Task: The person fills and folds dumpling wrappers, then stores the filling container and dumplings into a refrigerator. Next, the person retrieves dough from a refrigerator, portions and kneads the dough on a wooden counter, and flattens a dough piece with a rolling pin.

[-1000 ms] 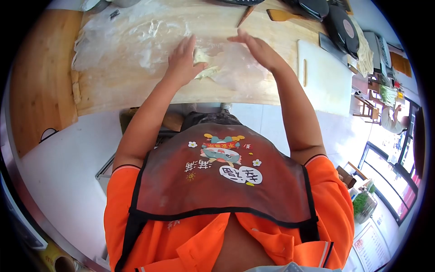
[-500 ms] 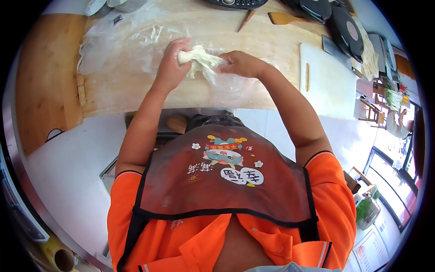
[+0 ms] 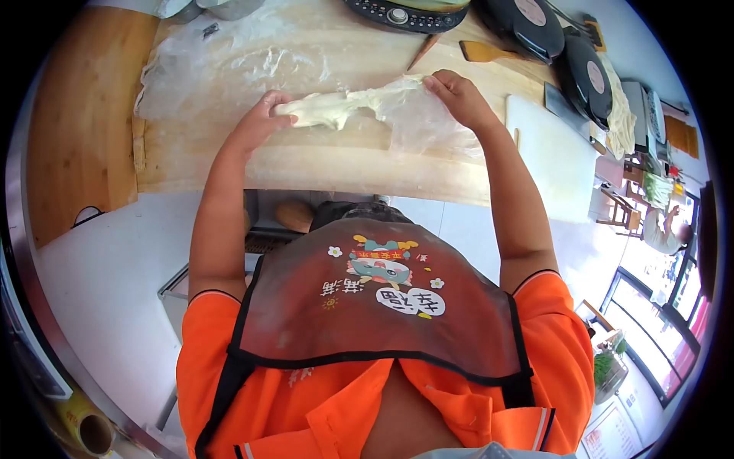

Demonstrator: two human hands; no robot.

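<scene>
A pale, sticky length of dough (image 3: 325, 109) stretches between my two hands above the floured wooden board. Its thick end sits in my left hand (image 3: 261, 122), fingers closed around it. On the other side my right hand (image 3: 460, 98) pinches the edge of a clear plastic film (image 3: 424, 118), which hangs down toward the board. The dough thins out toward the right and still clings to that film. Exactly where dough ends and film begins near my right fingertips is hard to make out.
A floury plastic sheet (image 3: 183, 76) lies on the board's left. At the back are a round appliance with buttons (image 3: 397, 17), a wooden spatula (image 3: 485, 51) and black lidded appliances (image 3: 585, 76). A white cutting board (image 3: 550, 153) lies right. A person (image 3: 664, 229) is far right.
My hands have moved apart, left hand to the left and right hand to the right. The bunched dough is now drawn out long, and the plastic film is spread open.
</scene>
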